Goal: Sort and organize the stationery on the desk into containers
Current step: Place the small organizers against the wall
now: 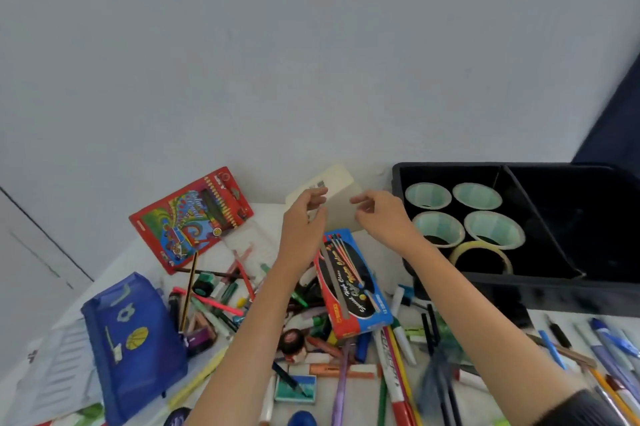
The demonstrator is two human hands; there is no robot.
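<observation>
Pens and markers (346, 349) litter my desk (374, 252) — black bin (519, 217) far right. My left hand (304, 224) pinches a slim strip; right hand (384, 214) hovers, fingers loosely curled.

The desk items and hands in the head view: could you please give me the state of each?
Left hand: raised, fingers curled, grip unclear.
Right hand: raised, grip unclear.
Black bin: open, divided, holding tape rolls.
Tape rolls: lying flat in the bin's left compartment.
Blue pouch: upright.
Pencil box: lying on the pen pile.
</observation>
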